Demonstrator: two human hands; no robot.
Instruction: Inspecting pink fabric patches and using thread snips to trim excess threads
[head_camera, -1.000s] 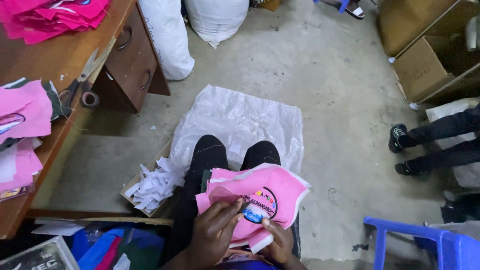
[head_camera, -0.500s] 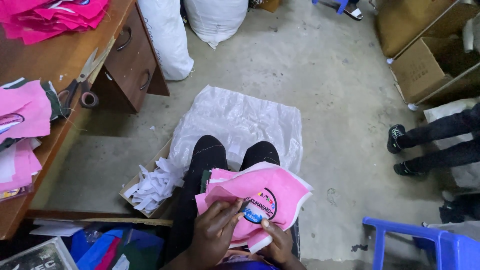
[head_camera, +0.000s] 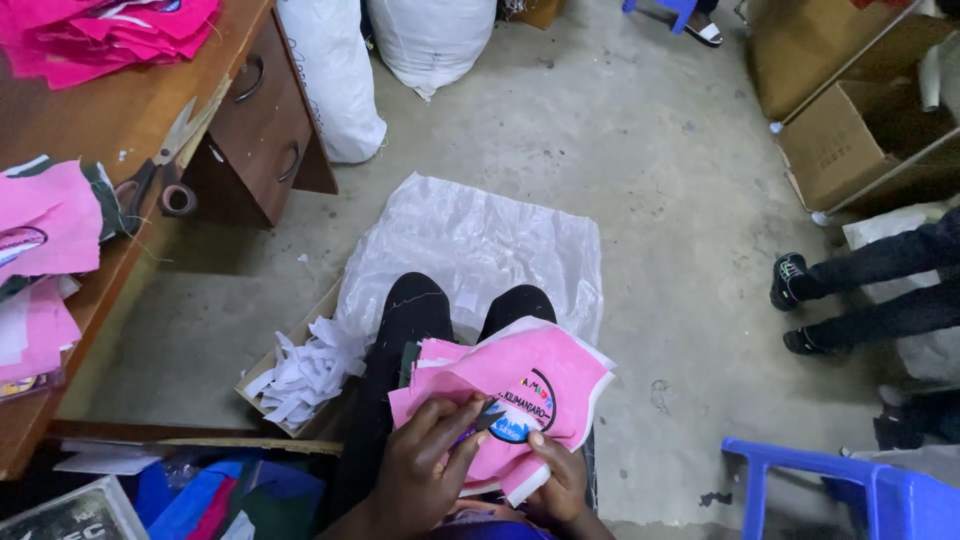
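Fingers over pink fabric piece, round printed patch half-hidden.

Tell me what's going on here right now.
A seated person holds a pink fabric piece with a round printed patch on their lap. The left hand grips a small dark tool against the patch, while the right hand steadies the lower edge. A cardboard box of white paper scraps sits beside their legs, and scissors lie on the wooden desk.
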